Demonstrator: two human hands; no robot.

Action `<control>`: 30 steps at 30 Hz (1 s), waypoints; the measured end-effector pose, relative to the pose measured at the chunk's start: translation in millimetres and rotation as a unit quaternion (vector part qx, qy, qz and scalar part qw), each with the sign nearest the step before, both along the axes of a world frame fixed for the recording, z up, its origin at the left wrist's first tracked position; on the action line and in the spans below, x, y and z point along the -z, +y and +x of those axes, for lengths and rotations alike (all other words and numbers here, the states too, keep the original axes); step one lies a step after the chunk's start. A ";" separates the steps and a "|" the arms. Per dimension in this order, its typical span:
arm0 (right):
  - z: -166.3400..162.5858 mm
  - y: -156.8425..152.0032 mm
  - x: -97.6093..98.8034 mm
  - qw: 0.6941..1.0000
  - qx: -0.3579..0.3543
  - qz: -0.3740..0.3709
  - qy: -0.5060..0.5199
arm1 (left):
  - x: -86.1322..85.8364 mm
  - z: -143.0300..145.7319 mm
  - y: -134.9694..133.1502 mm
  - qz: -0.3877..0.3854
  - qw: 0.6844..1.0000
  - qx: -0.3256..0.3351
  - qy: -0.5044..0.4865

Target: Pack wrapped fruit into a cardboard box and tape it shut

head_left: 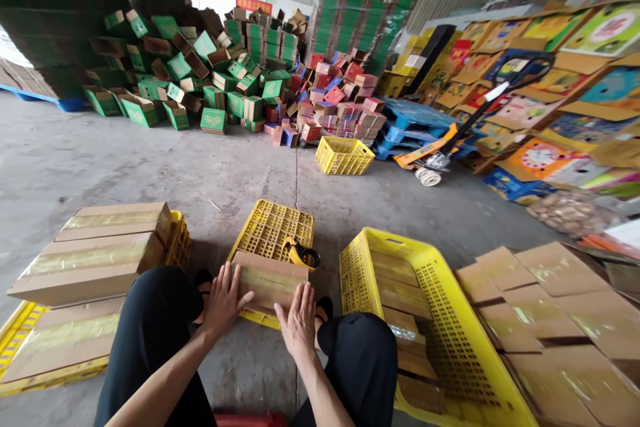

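A taped brown cardboard box (273,285) lies on an upturned yellow crate (275,223) between my knees. My left hand (223,300) rests at its left end with the fingers stretched out. At the right end, my right hand (299,320) lies spread against the near side and corner. Neither hand wraps around the box. Just behind it on the crate sits a yellow and black tape dispenser (301,253). To my right stands a deep yellow crate (445,300) with several small taped boxes (403,313) inside.
Larger taped boxes (95,260) are stacked on yellow crates at my left. More boxes (555,320) lie at the far right. Ahead are another yellow crate (345,155), a pallet jack (435,153), blue pallets (417,120) and a heap of green cartons (215,120).
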State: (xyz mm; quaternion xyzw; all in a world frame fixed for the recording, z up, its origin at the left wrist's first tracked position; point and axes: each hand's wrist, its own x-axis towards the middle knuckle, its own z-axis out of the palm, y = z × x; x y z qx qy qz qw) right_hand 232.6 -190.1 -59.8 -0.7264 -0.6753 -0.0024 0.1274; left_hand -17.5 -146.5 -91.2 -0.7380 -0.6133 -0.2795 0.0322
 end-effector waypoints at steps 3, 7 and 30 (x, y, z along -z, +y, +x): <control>-14.1 -2.2 -5.1 1.000 -0.008 0.007 -0.009 | -3.1 7.6 -2.7 0.014 1.000 -0.002 -0.010; -45.6 -10.3 -13.5 0.990 -0.142 -0.009 -0.012 | -9.4 27.5 -11.7 -0.010 0.984 0.174 -0.020; -7.0 -10.4 -16.8 0.999 0.011 -0.017 0.034 | -0.8 6.8 3.7 -0.004 0.997 0.022 -0.068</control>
